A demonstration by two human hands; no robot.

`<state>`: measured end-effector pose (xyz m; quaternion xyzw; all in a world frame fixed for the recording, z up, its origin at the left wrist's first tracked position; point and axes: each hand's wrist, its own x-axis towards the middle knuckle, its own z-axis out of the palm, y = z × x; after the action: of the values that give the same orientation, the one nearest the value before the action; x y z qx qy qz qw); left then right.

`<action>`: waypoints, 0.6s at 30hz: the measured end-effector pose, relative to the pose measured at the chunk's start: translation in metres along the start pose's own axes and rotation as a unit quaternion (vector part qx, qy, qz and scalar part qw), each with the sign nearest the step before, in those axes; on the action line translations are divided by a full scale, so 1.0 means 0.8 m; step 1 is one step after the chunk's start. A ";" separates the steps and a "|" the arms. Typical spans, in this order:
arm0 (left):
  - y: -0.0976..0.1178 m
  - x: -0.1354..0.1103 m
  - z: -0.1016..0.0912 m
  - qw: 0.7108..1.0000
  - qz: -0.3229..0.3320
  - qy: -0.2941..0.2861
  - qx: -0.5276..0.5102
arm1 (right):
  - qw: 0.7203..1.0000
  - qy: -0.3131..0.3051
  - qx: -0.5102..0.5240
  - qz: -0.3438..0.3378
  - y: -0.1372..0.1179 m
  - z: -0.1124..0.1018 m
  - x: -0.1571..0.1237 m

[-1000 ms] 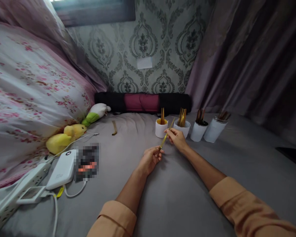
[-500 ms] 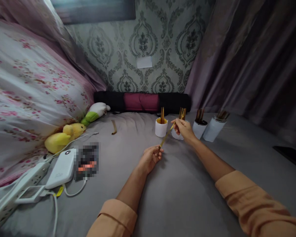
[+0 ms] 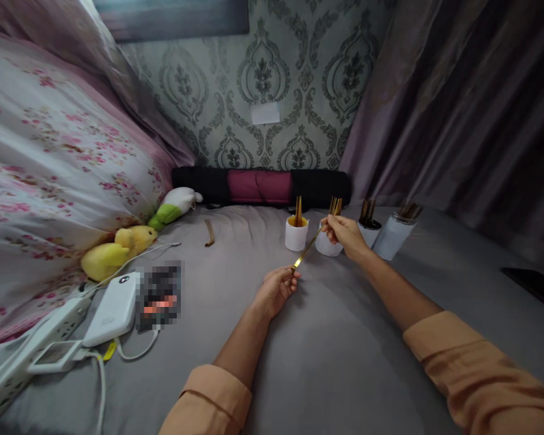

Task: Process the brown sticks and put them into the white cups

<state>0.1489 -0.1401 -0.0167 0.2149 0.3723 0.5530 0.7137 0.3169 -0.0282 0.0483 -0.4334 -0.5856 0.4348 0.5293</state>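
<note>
A slim gold-coloured utensil [image 3: 306, 250] slants between my two hands; its exact kind is hard to make out. Its lower end is in the closed fingers of my left hand [image 3: 275, 291], just above the grey sheet. At the upper end, my right hand [image 3: 344, 234] pinches it in front of a white cup [image 3: 327, 243] with gold sticks standing in it. Left of that is another white cup [image 3: 295, 238], yellow inside, with thin gold pieces [image 3: 298, 210] upright. My right hand partly covers a third white container [image 3: 367, 234] with dark gold sticks.
A taller white container [image 3: 393, 238] with sticks stands at the right. Several thin gold pieces [image 3: 209, 232] lie on the grey sheet [image 3: 236, 266]. Power bank [image 3: 113, 308], power strip [image 3: 36, 356] and plush toys [image 3: 118, 251] are at left. A black-and-maroon roll [image 3: 260, 186] lies along the wall.
My right hand has shifted slightly right along with the upper end of the gold utensil. The left hand has stayed in place.
</note>
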 end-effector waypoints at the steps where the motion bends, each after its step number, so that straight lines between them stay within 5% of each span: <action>1: 0.000 0.000 0.000 1.000 -0.001 0.000 -0.001 | 1.000 -0.001 -0.005 -0.002 0.001 -0.001 0.000; 18: 0.002 0.000 -0.003 1.000 -0.001 0.006 -0.016 | 0.999 -0.007 -0.026 0.020 -0.006 -0.008 -0.003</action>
<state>0.1456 -0.1400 -0.0172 0.1999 0.3676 0.5597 0.7153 0.3230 -0.0314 0.0529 -0.4558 -0.5915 0.4330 0.5048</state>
